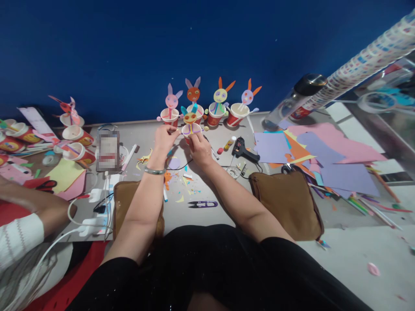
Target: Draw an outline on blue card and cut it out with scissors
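The paper cup (pixel 187 130) with the yellow-faced paper figure (pixel 189 117) is between the person's hands, over the worktop (pixel 177 216). The right hand (pixel 200 149) is clamped on the cup's near side; the left hand (pixel 167 140) has its fingertips drawn together just beside the cup's left edge, and whether they pinch anything I cannot tell. Behind the cup stand four figure cups (pixel 215 117); right of it lies a glue gun (pixel 244 151).
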Tool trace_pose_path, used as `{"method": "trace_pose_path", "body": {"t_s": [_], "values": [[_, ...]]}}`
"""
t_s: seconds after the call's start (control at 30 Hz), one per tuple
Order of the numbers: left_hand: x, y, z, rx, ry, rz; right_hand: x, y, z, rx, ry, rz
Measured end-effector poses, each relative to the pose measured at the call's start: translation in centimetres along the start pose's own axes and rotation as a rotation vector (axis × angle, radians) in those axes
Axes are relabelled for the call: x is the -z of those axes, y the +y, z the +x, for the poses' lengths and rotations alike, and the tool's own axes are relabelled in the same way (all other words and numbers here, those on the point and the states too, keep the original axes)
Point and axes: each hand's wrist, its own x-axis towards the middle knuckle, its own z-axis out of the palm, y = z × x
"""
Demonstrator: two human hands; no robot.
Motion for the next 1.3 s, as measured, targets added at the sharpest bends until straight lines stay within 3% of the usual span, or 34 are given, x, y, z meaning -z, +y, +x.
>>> {"method": "trace_pose_path", "body": {"t_s": [0.37, 0.63, 0.83, 1.3], "values": [[-0.01, -0.03, 0.07, -0.025, 0.010, 0.005, 0.14, -0.06, 0.04, -0.007, -0.036, -0.007], [-0.04, -0.20, 0.05, -0.017, -0.013, -0.017, 0.21, -0.06, -0.01, 0.044, 0.042, -0.040], [-0.36, -0.52, 0.19, -0.049, 0.040, 0.022, 0.10, -0.10, -0.01, 0.050, 0.067, -0.064], [-0.40, -0.64, 0.25, -0.050, 0.029, 0.014, 0.81, -0.66, 0.24, -0.032, -0.099, -0.083]]}}
